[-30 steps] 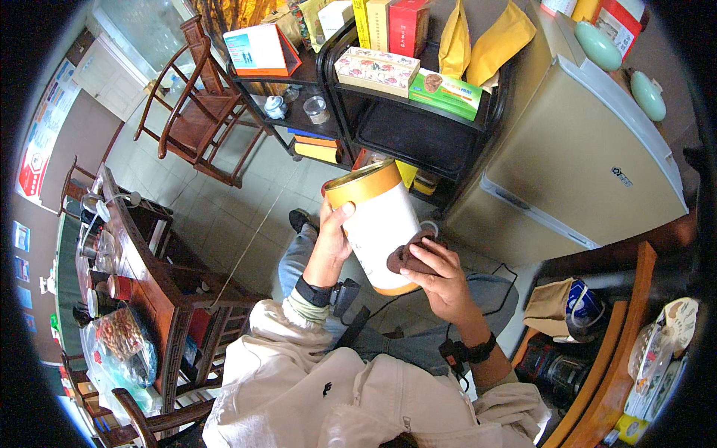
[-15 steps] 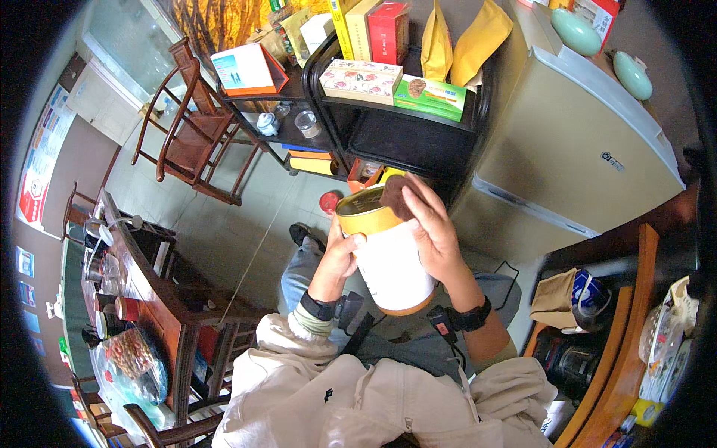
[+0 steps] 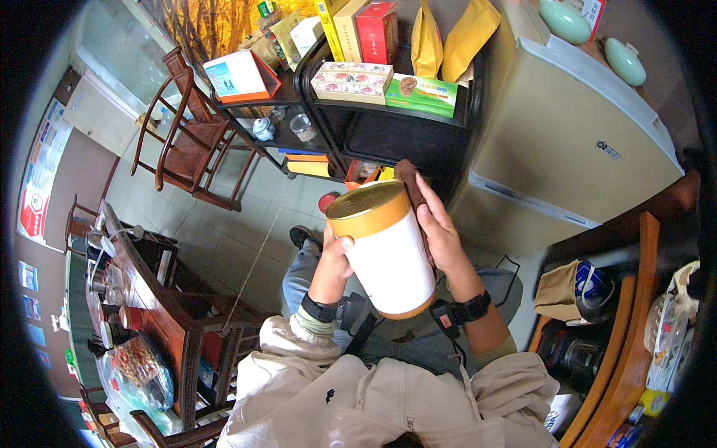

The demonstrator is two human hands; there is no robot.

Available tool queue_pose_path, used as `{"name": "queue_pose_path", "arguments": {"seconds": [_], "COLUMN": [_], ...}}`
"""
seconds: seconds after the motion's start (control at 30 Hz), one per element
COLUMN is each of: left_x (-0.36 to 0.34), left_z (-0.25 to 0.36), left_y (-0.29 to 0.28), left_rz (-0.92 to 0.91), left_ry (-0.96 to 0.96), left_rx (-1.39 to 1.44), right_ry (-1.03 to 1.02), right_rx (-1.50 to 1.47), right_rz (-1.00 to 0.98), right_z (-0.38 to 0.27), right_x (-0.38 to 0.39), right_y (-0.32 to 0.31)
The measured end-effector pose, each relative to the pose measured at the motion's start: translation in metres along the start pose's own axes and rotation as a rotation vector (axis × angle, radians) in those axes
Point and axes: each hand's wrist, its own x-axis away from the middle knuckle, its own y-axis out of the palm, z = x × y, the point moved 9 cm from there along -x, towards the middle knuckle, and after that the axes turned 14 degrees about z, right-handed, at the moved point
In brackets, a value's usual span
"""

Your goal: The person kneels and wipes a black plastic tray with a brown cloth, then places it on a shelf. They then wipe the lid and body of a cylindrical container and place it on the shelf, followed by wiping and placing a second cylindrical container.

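A tall white canister (image 3: 388, 257) with a gold lid (image 3: 367, 205) is held upright in front of me, above my lap. My left hand (image 3: 334, 256) grips its left side, thumb pressed just under the gold lid. My right hand (image 3: 439, 224) lies flat against its right side, fingers stretched upward, with a dark brown piece (image 3: 407, 175) under the fingertips behind the lid. Both wrists wear dark bands.
A black shelf unit (image 3: 388, 127) with boxes and yellow bags stands straight ahead, a beige fridge (image 3: 567, 142) to its right. Wooden chairs (image 3: 190, 142) stand at the far left, a cluttered dark wooden table (image 3: 149, 299) at my left, a wooden counter (image 3: 635, 321) at my right.
The canister has been turned from tilted to upright and raised. My right hand moved from its lower front to its right side, fingers now extended up past the lid.
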Motion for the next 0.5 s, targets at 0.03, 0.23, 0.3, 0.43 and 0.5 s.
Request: {"name": "queue_pose_path", "arguments": {"seconds": [0.03,0.23,0.3,0.43,0.5], "left_x": [-0.002,-0.016,-0.021,-0.030,-0.034], "left_z": [0.002,0.020,0.026,0.030,0.030], "left_y": [-0.004,-0.021,-0.024,-0.025,-0.027], "left_rz": [0.031,0.092,0.099,0.102,0.137], "left_ry": [0.006,0.061,0.079,0.105,0.142], "left_rx": [0.015,-0.007,-0.013,0.001,0.028], "right_ry": [0.003,0.044,0.001,-0.078,-0.120], "right_rx": [0.043,0.083,0.089,0.169,0.250], "right_rz": [-0.011,-0.059,-0.046,-0.001,0.016], "right_z": [0.004,0.021,0.019,0.011,0.006], "right_x": [0.002,0.022,0.029,0.038,0.041], "right_y": [-0.001,-0.004,-0.006,-0.009,-0.009]}}
